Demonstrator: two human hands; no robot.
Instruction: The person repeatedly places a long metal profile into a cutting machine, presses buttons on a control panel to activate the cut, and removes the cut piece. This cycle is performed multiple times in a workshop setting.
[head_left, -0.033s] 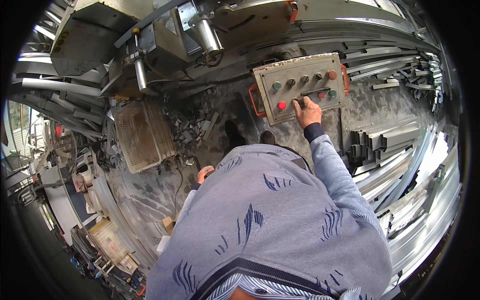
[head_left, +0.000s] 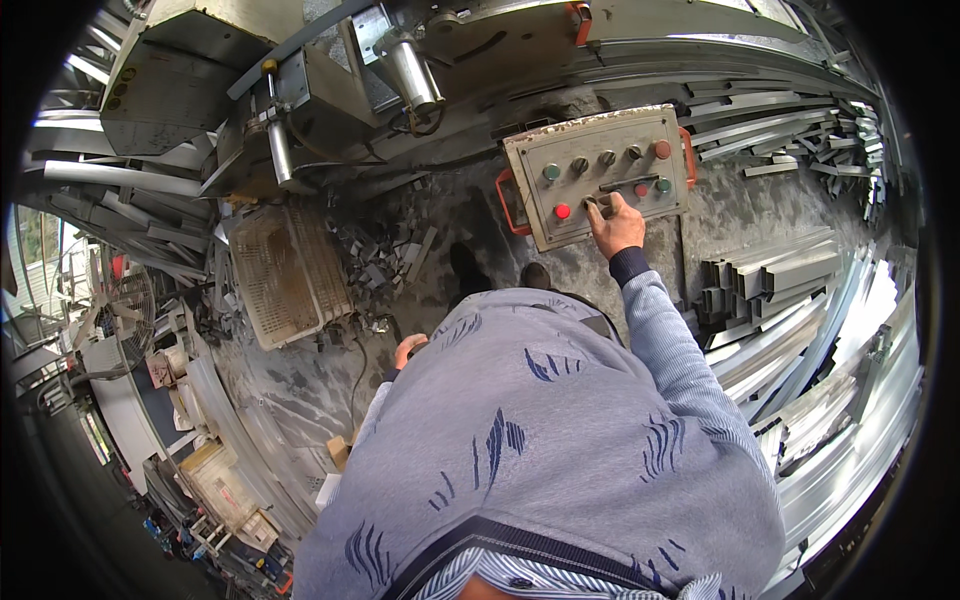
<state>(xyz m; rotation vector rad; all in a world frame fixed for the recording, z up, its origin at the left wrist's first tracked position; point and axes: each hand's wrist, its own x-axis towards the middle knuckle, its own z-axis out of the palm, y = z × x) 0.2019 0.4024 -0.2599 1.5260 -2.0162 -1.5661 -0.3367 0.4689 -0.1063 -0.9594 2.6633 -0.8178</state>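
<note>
My right hand [head_left: 617, 232] reaches to a pale metal control panel [head_left: 545, 235] with red side handles. Its thumb and fingers close on a small dark rotary knob [head_left: 589, 204] in the lower row. Left of that knob a red button [head_left: 562, 211] is lit. Green buttons, red buttons and more black knobs sit around it, and a dark bar [head_left: 625, 185] lies just above my fingers. Down beside my body is my left hand [head_left: 408, 350], largely hidden by my sweater, so its fingers cannot be made out.
A large machine with metal cylinders [head_left: 415, 75] spans the far side. At left stands a dirty plastic crate [head_left: 290, 270] beside scattered metal offcuts [head_left: 385, 255]. Stacked metal profiles [head_left: 780, 270] lie along the right. A floor fan [head_left: 125, 305] stands far left.
</note>
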